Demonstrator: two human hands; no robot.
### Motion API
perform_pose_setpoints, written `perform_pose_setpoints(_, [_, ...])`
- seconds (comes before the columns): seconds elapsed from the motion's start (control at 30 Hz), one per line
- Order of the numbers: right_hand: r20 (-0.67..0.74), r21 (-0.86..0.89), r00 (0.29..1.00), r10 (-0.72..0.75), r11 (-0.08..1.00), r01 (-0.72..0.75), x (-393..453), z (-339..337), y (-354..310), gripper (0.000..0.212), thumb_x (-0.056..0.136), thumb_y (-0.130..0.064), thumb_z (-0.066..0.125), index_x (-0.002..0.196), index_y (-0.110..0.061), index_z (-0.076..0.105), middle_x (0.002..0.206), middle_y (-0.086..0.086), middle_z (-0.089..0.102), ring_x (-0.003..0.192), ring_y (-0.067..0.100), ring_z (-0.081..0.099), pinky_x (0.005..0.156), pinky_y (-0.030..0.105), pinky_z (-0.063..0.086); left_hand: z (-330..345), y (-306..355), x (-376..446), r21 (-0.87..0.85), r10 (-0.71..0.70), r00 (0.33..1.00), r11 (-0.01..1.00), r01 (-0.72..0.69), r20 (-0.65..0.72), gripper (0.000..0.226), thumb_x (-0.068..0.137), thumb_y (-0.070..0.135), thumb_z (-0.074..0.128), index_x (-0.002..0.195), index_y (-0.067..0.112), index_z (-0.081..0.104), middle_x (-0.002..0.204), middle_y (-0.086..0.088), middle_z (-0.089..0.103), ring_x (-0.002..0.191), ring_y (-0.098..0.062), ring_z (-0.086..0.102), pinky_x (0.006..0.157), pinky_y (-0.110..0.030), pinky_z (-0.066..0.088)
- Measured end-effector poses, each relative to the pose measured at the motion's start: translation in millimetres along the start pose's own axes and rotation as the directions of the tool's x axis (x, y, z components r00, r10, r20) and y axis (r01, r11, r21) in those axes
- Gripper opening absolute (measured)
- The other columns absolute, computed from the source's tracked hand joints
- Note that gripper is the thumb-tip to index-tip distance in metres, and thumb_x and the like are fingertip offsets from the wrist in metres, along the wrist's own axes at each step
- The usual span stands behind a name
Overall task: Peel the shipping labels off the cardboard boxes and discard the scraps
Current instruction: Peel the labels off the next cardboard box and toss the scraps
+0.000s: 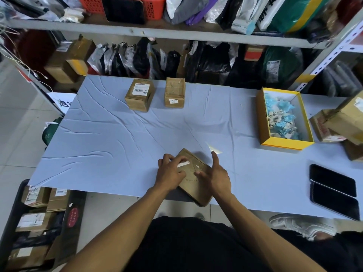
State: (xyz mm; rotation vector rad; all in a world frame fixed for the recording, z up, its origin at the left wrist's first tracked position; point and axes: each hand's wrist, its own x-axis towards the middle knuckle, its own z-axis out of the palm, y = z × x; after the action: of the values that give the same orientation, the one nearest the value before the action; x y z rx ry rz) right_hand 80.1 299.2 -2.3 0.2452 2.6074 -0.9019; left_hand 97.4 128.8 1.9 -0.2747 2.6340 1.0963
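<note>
A small cardboard box (193,183) lies at the near edge of the table (110,146), turned cornerwise and partly overhanging. On its top a white scrap of label (183,163) shows, partly lifted. The left hand (170,171) rests on the box's left side with its fingers curled at that scrap, seemingly pinching it, though the grip itself is hidden. The right hand (216,176) lies open on the box's right side, fingers spread, thumb up, pressing it down.

Far across the blue cloth stand two more boxes: one (139,95) with a full white label, and just right of it another (174,93) with a small sticker on its front. To the right a yellow tray (263,122) holds blue and white scraps. Two dark phones (334,191) lie side by side near the right edge.
</note>
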Motion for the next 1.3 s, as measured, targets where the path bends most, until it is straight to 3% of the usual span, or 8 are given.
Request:
perform_pose_setpoints(0.1, [-0.001, 0.005, 1.000, -0.021, 1.000, 0.021, 0.0, -1.0, 0.2, 0.083, 0.083, -0.053, 0.065, 0.148, -0.039, 0.014, 0.094, 0.002, 0.060, 0.095, 0.029, 0.061, 0.074, 0.040, 0.051, 0.1, 2.2, 1.8, -0.014, -0.006, 1.000, 1.000, 0.006, -0.006, 0.034, 0.086, 0.017, 0.059, 0.116, 0.032, 0.057, 0.121, 0.001, 0.035, 0.115, -0.019, 0.034, 0.086, -0.022, 0.044])
perform_pose_setpoints(0.2, [0.004, 0.000, 0.999, -0.034, 0.999, 0.034, 1.6, -2.6, 0.9, 0.084, 0.082, -0.054, 0.065, 0.148, -0.041, 0.015, 0.098, 0.005, 0.064, 0.094, 0.028, 0.061, 0.075, 0.041, 0.051, -0.2, 0.4, 0.0, -0.002, 0.015, 1.000, 1.000, -0.015, -0.003, 0.041, 0.086, 0.018, 0.059, 0.123, 0.034, 0.053, 0.122, 0.000, 0.034, 0.116, -0.019, 0.034, 0.086, -0.021, 0.043])
perform_pose_setpoints(0.3, [0.018, 0.005, 0.999, -0.036, 0.999, 0.036, 5.1, -1.9, 1.8, 0.088, 0.080, -0.054, 0.068, 0.149, -0.041, 0.014, 0.089, 0.002, 0.063, 0.086, 0.025, 0.061, 0.071, 0.038, 0.051, -1.9, -3.4, -0.1, 0.012, 0.036, 0.999, 0.999, -0.035, -0.003, 0.051, 0.086, 0.019, 0.056, 0.132, 0.038, 0.047, 0.123, 0.000, 0.034, 0.115, -0.019, 0.033, 0.087, -0.021, 0.039])
perform_pose_setpoints(0.5, [-0.045, 0.060, 0.999, -0.023, 0.998, 0.026, 8.0, -4.6, 7.6, 0.089, 0.076, -0.052, 0.071, 0.148, -0.041, 0.019, 0.082, -0.002, 0.063, 0.081, 0.019, 0.061, 0.071, 0.038, 0.054, -2.0, -8.1, -0.1, -0.025, 0.053, 0.998, 0.998, -0.052, 0.019, 0.043, 0.086, 0.024, 0.059, 0.128, 0.035, 0.052, 0.122, 0.002, 0.037, 0.115, -0.016, 0.037, 0.089, -0.020, 0.040])
perform_pose_setpoints(0.8, [-0.061, 0.056, 0.998, -0.019, 0.998, 0.023, 7.8, -4.9, 6.3, 0.093, 0.074, -0.051, 0.074, 0.148, -0.039, 0.019, 0.080, 0.001, 0.061, 0.079, 0.021, 0.060, 0.069, 0.038, 0.052, -0.6, -6.1, 8.5, -0.136, -0.017, 0.999, 0.990, 0.023, 0.045, 0.043, 0.081, 0.017, 0.064, 0.120, 0.033, 0.056, 0.116, 0.002, 0.037, 0.112, -0.016, 0.036, 0.087, -0.018, 0.036])
perform_pose_setpoints(0.97, [-0.032, 0.003, 0.998, -0.052, 0.999, 0.052, 12.5, -6.7, 4.7, 0.102, 0.073, -0.047, 0.078, 0.150, -0.037, 0.011, 0.086, 0.006, 0.062, 0.082, 0.025, 0.060, 0.070, 0.038, 0.051, 3.8, -6.8, 6.0, -0.089, -0.022, 0.999, 0.996, 0.026, 0.050, 0.022, 0.083, 0.018, 0.061, 0.101, 0.031, 0.059, 0.113, 0.004, 0.033, 0.112, -0.017, 0.037, 0.088, -0.024, 0.045])
perform_pose_setpoints(1.13, [-0.034, -0.006, 0.999, -0.039, 0.999, 0.039, 13.4, -5.6, 5.0, 0.105, 0.073, -0.049, 0.078, 0.150, -0.037, 0.007, 0.094, 0.008, 0.062, 0.085, 0.027, 0.060, 0.071, 0.037, 0.050, 6.1, -18.1, -1.5, -0.100, 0.027, 0.999, 0.995, -0.026, 0.017, 0.049, 0.090, 0.024, 0.058, 0.135, 0.041, 0.047, 0.126, 0.002, 0.034, 0.119, -0.017, 0.034, 0.097, -0.024, 0.039])
perform_pose_setpoints(1.3, [-0.046, -0.013, 0.999, -0.030, 0.999, 0.029, 13.4, -5.1, 5.8, 0.105, 0.073, -0.049, 0.077, 0.150, -0.037, 0.008, 0.091, 0.007, 0.063, 0.081, 0.025, 0.058, 0.067, 0.035, 0.048, 8.2, -22.9, -4.4, -0.057, 0.057, 0.998, 0.997, -0.057, -0.009, 0.043, 0.095, 0.031, 0.057, 0.135, 0.044, 0.048, 0.128, 0.004, 0.036, 0.121, -0.017, 0.037, 0.097, -0.032, 0.045])
